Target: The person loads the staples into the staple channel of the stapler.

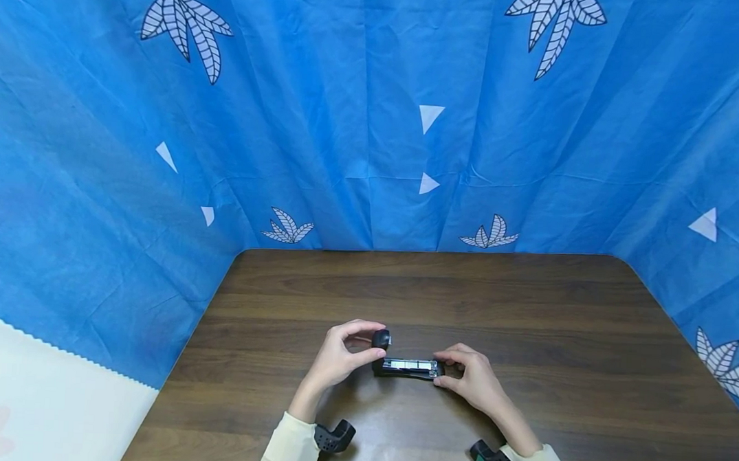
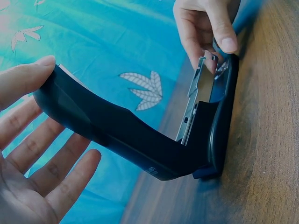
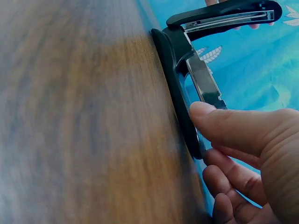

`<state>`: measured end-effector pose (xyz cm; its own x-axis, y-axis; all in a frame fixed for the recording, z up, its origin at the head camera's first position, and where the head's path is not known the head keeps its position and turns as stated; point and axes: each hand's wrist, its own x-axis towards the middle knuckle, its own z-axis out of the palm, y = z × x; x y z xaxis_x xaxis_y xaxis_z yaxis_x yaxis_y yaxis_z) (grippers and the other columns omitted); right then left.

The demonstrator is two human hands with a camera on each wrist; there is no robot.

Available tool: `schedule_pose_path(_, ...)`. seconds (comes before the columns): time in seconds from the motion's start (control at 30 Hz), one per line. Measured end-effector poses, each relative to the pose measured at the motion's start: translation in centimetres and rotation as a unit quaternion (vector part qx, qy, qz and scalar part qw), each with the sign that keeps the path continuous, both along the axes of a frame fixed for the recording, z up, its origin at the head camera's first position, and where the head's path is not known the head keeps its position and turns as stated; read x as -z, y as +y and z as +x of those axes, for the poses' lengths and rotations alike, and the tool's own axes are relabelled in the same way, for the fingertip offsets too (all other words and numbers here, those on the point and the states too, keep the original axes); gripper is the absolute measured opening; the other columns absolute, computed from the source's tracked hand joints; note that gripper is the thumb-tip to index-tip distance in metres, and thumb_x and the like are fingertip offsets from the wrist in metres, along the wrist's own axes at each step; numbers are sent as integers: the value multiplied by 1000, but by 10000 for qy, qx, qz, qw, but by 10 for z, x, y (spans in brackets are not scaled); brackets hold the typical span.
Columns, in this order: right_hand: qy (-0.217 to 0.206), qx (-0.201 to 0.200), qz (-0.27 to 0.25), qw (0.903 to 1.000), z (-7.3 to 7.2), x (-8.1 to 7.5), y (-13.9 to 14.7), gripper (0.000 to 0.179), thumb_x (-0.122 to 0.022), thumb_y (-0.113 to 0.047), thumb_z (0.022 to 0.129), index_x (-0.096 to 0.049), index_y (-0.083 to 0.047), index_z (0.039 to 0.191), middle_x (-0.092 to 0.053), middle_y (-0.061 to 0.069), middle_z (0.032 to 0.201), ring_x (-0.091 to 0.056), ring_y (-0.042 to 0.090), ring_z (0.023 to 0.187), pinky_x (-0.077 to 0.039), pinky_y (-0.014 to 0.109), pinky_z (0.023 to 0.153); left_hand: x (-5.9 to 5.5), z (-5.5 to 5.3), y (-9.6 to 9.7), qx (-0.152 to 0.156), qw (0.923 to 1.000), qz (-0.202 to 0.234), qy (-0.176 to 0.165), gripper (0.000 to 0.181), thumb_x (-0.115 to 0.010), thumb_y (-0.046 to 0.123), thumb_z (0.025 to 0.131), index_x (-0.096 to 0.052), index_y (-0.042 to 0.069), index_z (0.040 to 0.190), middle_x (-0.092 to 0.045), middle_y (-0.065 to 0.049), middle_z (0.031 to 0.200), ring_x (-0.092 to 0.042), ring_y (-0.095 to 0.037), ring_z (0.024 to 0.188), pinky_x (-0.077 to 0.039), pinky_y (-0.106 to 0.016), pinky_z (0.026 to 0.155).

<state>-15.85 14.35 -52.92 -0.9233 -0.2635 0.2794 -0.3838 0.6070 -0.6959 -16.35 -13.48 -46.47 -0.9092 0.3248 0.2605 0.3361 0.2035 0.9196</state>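
Note:
A black stapler (image 1: 408, 376) sits on the wooden table with its top arm (image 2: 107, 119) swung up, baring the metal staple channel (image 3: 204, 79). My left hand (image 1: 339, 356) pinches the tip of that raised arm between thumb and fingers; in the left wrist view the other fingers spread below it. At the opposite end, my right hand (image 1: 471, 379) holds the front of the base (image 3: 175, 93) between thumb and fingers. The right thumb (image 3: 224, 123) lies by the end of the channel. Whether staples lie in the channel, I cannot tell.
The brown wooden table (image 1: 527, 313) extends around both hands. A blue patterned curtain (image 1: 325, 118) hangs along its back and sides. A white cloth (image 1: 46, 395) shows at the lower left. Black wrist devices (image 1: 336, 437) are strapped near both sleeves.

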Motion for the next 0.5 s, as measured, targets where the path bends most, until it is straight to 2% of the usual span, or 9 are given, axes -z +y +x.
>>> schedule_pose_path(0.13,-121,-26,49,9999,0,1,1,38,-88,-15,68,-75,-10,104,-67,-8,95,-59,10,83,-50,23,71,-1,0,1,9,10000,15,5,37,-79,13,82,-69,6,116,-70,-13,110,-66,-13,91,-58,-41,86)
schedule_pose_path(0.5,-69,-235,168,9996,-2,4,2,34,-85,-14,72,-75,-11,105,-65,-9,94,-58,7,83,-48,21,70,0,0,1,15,10000,47,-34,37,-79,13,82,-69,6,117,-69,-12,111,-67,-13,93,-58,-39,87)
